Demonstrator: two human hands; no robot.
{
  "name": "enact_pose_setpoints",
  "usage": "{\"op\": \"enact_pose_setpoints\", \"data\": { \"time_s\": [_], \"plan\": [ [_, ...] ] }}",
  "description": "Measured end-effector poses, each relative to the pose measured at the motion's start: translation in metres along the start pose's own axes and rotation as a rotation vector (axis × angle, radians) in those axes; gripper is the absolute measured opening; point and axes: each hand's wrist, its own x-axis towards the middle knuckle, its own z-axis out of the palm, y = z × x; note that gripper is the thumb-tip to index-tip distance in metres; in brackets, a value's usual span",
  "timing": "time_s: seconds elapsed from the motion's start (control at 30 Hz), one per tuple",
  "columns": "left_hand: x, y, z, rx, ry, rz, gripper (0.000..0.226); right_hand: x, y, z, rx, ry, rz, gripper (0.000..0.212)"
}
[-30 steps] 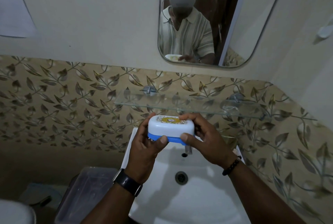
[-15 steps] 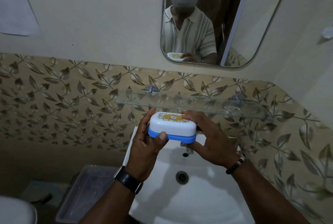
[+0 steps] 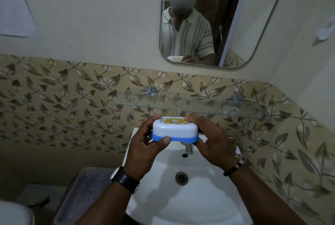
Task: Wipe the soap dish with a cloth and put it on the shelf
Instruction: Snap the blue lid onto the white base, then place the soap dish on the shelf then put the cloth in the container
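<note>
The soap dish (image 3: 175,131) has a white lid with a yellow emblem and a blue base. I hold it with both hands above the white sink. My left hand (image 3: 145,147) grips its left end, thumb on the blue rim. My right hand (image 3: 213,140) grips its right end, fingers over the lid's far corner. The dish sits just below and in front of the glass shelf (image 3: 190,104), whose front edge runs right behind it. No cloth shows in view.
The white sink (image 3: 199,197) with its drain (image 3: 181,178) lies beneath my hands, the tap (image 3: 188,148) partly hidden under the dish. A mirror (image 3: 217,16) hangs above the shelf. A clear plastic bin (image 3: 85,194) stands left of the sink. Papers are stuck on the wall at left.
Both hands have carried the soap dish slightly upward and toward the glass shelf. The grip on both ends is unchanged.
</note>
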Motion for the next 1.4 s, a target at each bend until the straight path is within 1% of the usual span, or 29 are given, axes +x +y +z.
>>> {"op": "enact_pose_setpoints", "data": {
  "time_s": [0.1,0.23,0.3,0.4,0.47,0.6,0.67,0.8,0.87,1.03,1.1,1.23,1.33,1.4],
  "plan": [
    [-0.001,0.002,0.001,0.010,-0.009,0.008,0.063,0.000,-0.002,0.000,0.038,-0.020,0.014,0.056],
    [0.004,0.002,0.008,0.000,-0.011,0.042,0.067,0.005,-0.004,-0.009,0.089,-0.103,0.041,0.078],
    [0.013,0.003,0.013,0.010,-0.023,0.065,0.066,0.010,-0.003,-0.013,0.071,-0.095,0.029,0.077],
    [0.034,0.007,0.022,0.064,-0.076,0.113,0.067,0.024,0.006,-0.019,-0.061,-0.043,0.025,0.069],
    [0.052,0.010,0.028,0.121,-0.121,0.132,0.070,0.035,0.017,-0.024,-0.129,-0.030,0.020,0.068],
    [0.091,0.008,0.042,0.273,-0.165,0.144,0.073,0.054,0.047,-0.033,-0.169,-0.005,0.065,0.067],
    [0.111,0.003,0.049,0.384,-0.173,0.159,0.072,0.062,0.063,-0.034,-0.195,0.006,0.107,0.067],
    [0.143,-0.008,0.061,0.636,-0.177,0.248,0.070,0.076,0.091,-0.029,-0.266,-0.005,0.193,0.068],
    [0.155,-0.014,0.065,0.730,-0.178,0.226,0.071,0.081,0.103,-0.025,-0.267,-0.012,0.229,0.067],
    [0.168,-0.031,0.065,0.957,-0.295,0.099,0.077,0.079,0.122,-0.011,-0.291,-0.088,0.325,0.066],
    [0.167,-0.038,0.064,1.007,-0.307,0.106,0.076,0.075,0.127,-0.005,-0.265,-0.095,0.355,0.065],
    [0.167,-0.046,0.062,1.065,-0.284,0.145,0.076,0.070,0.132,0.000,-0.221,-0.050,0.395,0.066],
    [0.165,-0.047,0.061,1.064,-0.277,0.158,0.080,0.069,0.131,-0.001,-0.188,-0.047,0.399,0.075],
    [0.162,-0.047,0.060,1.042,-0.248,0.197,0.085,0.068,0.127,-0.003,-0.174,-0.028,0.392,0.081]
  ]
}}
